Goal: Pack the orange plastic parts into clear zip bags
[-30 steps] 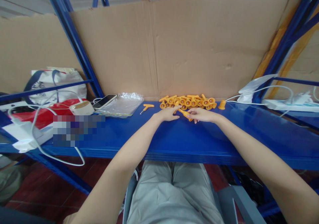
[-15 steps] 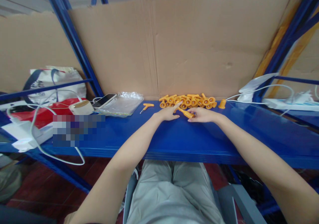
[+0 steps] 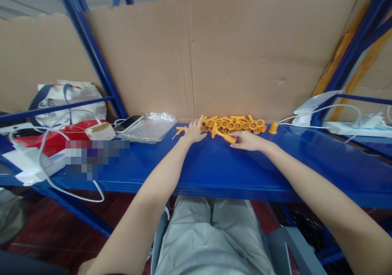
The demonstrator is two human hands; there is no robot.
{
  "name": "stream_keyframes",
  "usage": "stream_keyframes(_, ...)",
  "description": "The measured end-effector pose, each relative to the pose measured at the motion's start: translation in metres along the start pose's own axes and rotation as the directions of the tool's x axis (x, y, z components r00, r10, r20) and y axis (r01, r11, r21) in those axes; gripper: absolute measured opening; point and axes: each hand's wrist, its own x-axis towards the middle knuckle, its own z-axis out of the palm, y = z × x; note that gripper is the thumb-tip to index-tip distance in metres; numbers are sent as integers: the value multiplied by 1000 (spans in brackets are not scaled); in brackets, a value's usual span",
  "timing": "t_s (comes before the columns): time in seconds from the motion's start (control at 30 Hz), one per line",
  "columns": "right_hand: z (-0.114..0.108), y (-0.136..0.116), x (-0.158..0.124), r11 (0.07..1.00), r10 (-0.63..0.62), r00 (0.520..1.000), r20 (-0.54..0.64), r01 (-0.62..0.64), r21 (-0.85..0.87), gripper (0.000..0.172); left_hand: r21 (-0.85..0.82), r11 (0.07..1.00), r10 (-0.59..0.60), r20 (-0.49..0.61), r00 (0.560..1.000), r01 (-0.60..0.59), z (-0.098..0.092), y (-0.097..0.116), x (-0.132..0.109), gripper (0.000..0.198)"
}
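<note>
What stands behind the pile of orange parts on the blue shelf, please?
A creased brown cardboard sheet stands behind the orange parts; they hide its bottom edge there.

Bright, even light from above leaves a soft sheen and only faint shadows on the shelf [image 3: 214, 169]. Wide-angle distortion bows its ends. The orange parts [image 3: 241, 125] at its back look soft.
</note>
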Motion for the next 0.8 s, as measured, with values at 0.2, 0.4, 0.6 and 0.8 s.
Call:
stream_keyframes(0.2, 0, -2, -1, 1000, 15, 999, 31, -15, 24, 37, 101, 945, -324, 141, 935, 312, 7, -25, 6, 77)
stream_keyframes(0.4, -1, -6, -1, 999, 22, 999, 26, -23, 26, 35, 178, 955, -272, 197, 942, 239, 5, -23, 7, 61)
stream_keyframes(0.6, 0, -7, 1, 1000, 5, 1000, -16, -6, -26, 35, 255, 949, -228, 150, 962, 185, 2, -20, 6, 58)
stream_keyframes(0.8, -2, -7, 2, 996, 36, 994, -108, -45, -79, 38, 233, 957, -204, 124, 971, 171, -2, -15, 2, 50)
